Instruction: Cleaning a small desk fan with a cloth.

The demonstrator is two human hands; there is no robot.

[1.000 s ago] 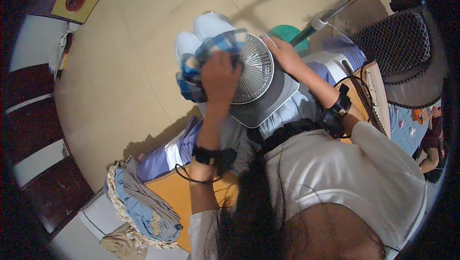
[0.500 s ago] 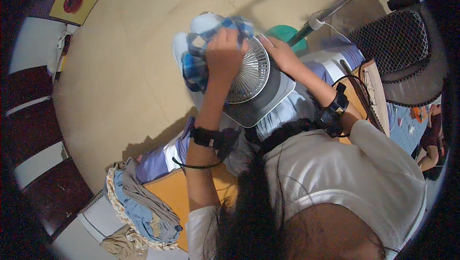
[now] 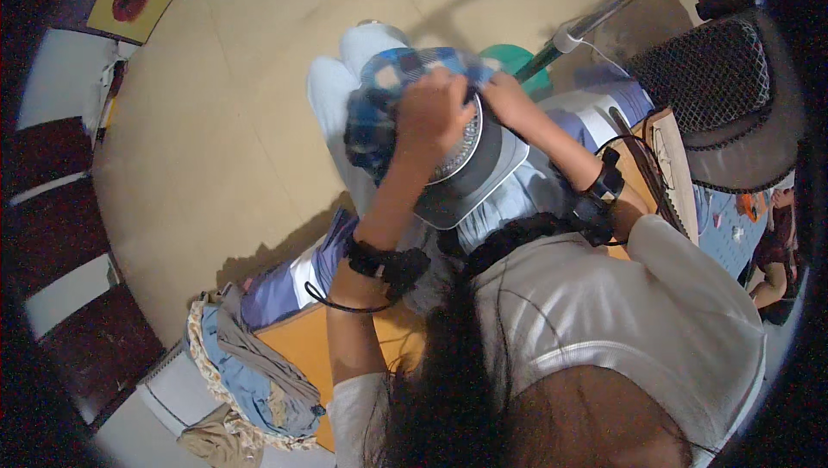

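Note:
A small fan (image 3: 487,157) with a round wire grille and a grey body lies across my lap. A blue, black and white checked cloth (image 3: 373,114) drapes over the far and left side of its grille. My left hand (image 3: 431,114) is closed on the cloth above the grille, its fingertips partly hidden. At the grille's upper right rim, my right hand (image 3: 509,99) has its fingers bent round the cloth's edge, against the fan. The near right part of the grille shows bare.
I sit on a wooden seat with a purple and white cloth (image 3: 595,119). Folded clothes (image 3: 259,373) lie at my left. A metal pole (image 3: 595,15) and a green round object (image 3: 517,62) stand ahead right, a mesh-backed chair (image 3: 707,80) farther right. Another person's arm (image 3: 772,282) shows at the right edge.
The checked cloth has spread rightward over more of the grille and reaches my right hand. My left hand has moved right with it. My right hand's fingers have bent inward at the rim.

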